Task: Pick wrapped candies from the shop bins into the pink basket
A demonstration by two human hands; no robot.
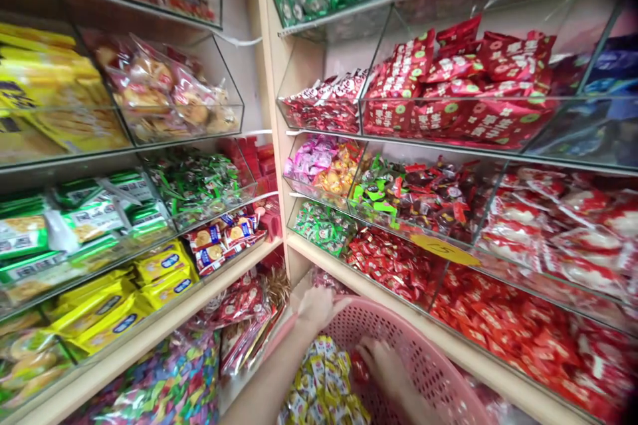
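A pink perforated plastic basket (438, 362) stands low in front of me, holding many small yellow-and-white wrapped candies (321, 388). My left hand (315, 307) is closed over the far rim of the basket, its fingertips partly hidden. Down inside the basket, against its right side, is my right hand (383, 360), with curled fingers. Something red and shiny (359, 368) shows beneath those fingers, too blurred to name exactly.
Shelves with clear bins meet in a corner. At right are red candy packets (458, 86), red wrapped candies (503, 319) and a yellow tag (443, 250). Yellow packs (119, 299) fill the left shelf, above a bag of colourful candies (159, 378).
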